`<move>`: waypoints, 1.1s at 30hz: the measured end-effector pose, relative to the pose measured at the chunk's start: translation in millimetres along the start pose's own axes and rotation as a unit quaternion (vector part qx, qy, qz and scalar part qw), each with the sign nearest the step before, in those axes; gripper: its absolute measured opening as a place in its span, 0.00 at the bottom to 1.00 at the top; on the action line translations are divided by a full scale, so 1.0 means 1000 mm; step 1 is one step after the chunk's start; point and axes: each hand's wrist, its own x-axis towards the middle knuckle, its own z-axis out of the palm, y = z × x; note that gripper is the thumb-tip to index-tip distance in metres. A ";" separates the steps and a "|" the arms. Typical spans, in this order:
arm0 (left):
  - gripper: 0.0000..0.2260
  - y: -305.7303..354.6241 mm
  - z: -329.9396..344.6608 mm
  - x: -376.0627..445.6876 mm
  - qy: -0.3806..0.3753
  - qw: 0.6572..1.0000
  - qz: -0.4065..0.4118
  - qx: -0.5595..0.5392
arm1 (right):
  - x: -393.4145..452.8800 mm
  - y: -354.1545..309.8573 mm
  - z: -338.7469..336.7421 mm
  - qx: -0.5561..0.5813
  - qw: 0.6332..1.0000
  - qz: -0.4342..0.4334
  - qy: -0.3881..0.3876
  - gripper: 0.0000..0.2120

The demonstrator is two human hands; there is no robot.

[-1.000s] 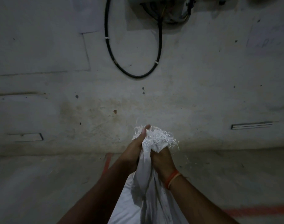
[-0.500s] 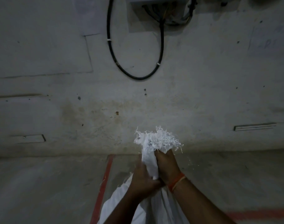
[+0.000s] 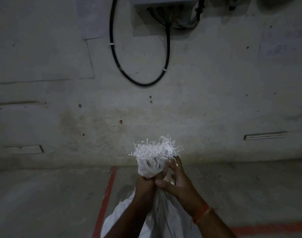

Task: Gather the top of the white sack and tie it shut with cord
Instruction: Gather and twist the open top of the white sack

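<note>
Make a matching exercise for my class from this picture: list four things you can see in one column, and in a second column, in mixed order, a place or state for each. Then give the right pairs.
Column one:
1. left hand
2. white sack
3. black cable
4. red line

Column two:
A. hangs in a loop on the wall
B. painted on the floor, left of the sack
C. grips the gathered neck of the sack
D. bunched together, with a frayed top edge

Right pairs: 1-C, 2-D, 3-A, 4-B.
</note>
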 end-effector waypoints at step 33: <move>0.37 -0.064 -0.035 0.003 -0.087 0.967 -0.017 0.239 | 0.011 0.117 0.017 0.098 0.977 0.115 0.153 0.05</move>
